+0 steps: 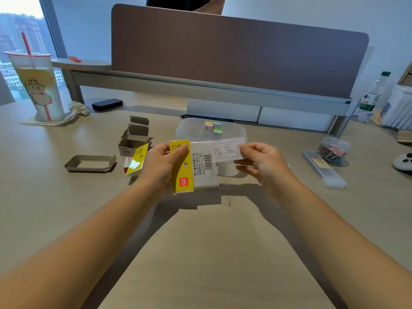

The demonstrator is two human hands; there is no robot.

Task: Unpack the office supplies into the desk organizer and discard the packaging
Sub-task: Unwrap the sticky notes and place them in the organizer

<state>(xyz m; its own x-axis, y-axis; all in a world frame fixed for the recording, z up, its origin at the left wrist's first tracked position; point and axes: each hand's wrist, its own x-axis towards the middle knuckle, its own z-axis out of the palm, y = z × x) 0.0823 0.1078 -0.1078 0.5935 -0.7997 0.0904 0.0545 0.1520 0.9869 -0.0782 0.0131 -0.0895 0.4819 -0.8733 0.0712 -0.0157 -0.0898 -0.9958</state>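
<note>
Head view: both hands up over the middle of the desk (55, 208), held above its surface. Left hand (160, 161) grips the yellow card (181, 168) of a pack, thumb on its front, fingers curled behind. Right hand (263, 161) pinches the white paper insert (227, 149) at its right end, thumb and fingers closed on it. A clear plastic sleeve (206, 172) with barcode and print sits between the card and the insert; cannot tell how they join.

Just behind the hands, toward the far edge of the desk, the clear plastic organizer (194, 128) stands on the desk with small pastel sticky-note blocks (213, 128) in a far compartment.

Left of the hands: an open brown cardboard box (134, 137), a flat cardboard tray (91, 162) nearer the left edge, and a torn yellow card scrap (137, 158) resting on a small red-and-white box (128, 165).

Far left corner: a drink cup (36, 85) with a red straw, a crumpled napkin (75, 110) beside it, and a black eraser (107, 104).

Right side: a clear tub of binder clips (333, 149), a long clear flat case (324, 171) in front of it, a white controller (403, 161) at the right edge, a water bottle (372, 97) in the far right corner.

A brown divider panel (234, 54) runs along the far edge.
</note>
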